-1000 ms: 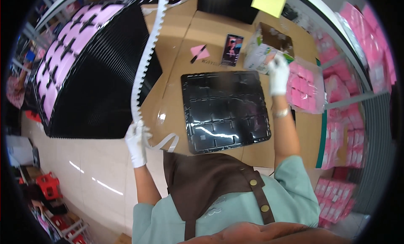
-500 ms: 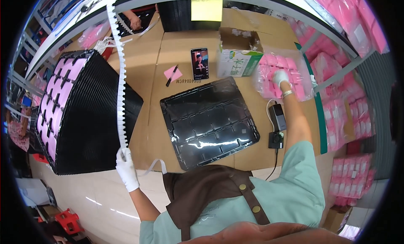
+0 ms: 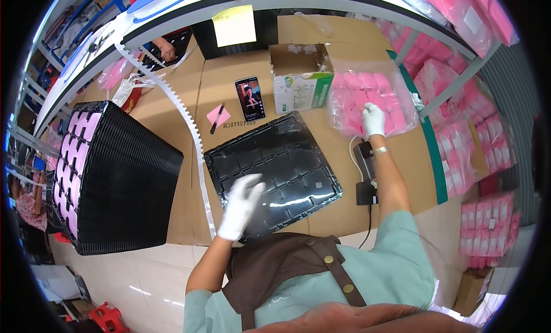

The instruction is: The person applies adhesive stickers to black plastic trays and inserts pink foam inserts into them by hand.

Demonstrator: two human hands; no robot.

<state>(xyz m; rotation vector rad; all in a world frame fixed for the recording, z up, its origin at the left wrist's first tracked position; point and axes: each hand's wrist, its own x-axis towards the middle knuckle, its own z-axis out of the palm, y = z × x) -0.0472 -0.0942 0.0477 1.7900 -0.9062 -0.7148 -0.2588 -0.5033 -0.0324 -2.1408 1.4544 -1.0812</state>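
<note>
My left hand (image 3: 244, 206), in a white glove, hovers over the near left part of a black plastic tray (image 3: 293, 166). Its fingers are apart and hold nothing. The tray lies flat, with shallow compartments and no pieces in it. My right hand (image 3: 373, 120), also gloved, is at a clear plastic bag (image 3: 340, 117) of pink pieces (image 3: 373, 82). Its fingers are curled closed over the pieces; what they grip, if anything, is hidden. A white notched strip (image 3: 201, 161) hangs down left of the tray, apart from my left hand.
A tall stack of black trays (image 3: 132, 189) with lilac pieces stands at left. Beyond the tray are a phone (image 3: 251, 99), a pen (image 3: 217, 119) on a pink note and an open carton (image 3: 304, 92). Black devices (image 3: 366, 193) with cables lie at right. Another person's hand (image 3: 166, 49) shows far left.
My left hand has let go of the white strip and moved right, over the tray. The strip now hangs curved. My right hand has drawn slightly nearer, still at the pink pieces.
</note>
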